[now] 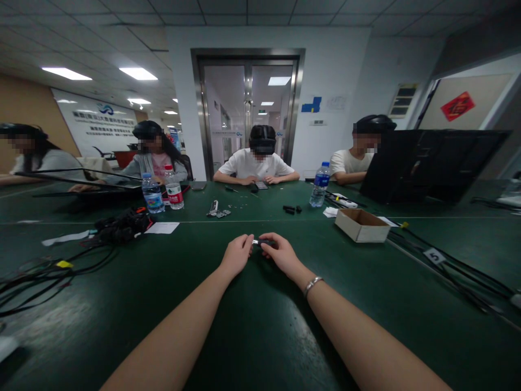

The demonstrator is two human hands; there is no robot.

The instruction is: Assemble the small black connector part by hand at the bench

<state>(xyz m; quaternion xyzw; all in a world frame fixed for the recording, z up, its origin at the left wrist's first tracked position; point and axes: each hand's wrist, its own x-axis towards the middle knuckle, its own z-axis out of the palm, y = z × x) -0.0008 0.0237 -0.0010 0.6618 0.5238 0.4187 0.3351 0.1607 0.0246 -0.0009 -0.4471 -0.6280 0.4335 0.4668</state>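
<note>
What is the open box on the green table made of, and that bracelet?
The open brown box looks like matte cardboard: dull tan walls, folded flaps. The thin silvery bracelet on the right wrist looks like polished metal, since it glints, though shiny plastic is possible.

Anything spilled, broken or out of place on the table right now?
Nothing stands out. Both hands, left and right, hold a small dark part just above the green table. The bottles stand upright, the cardboard box sits flat and open, and cables lie loose at the left.
</note>
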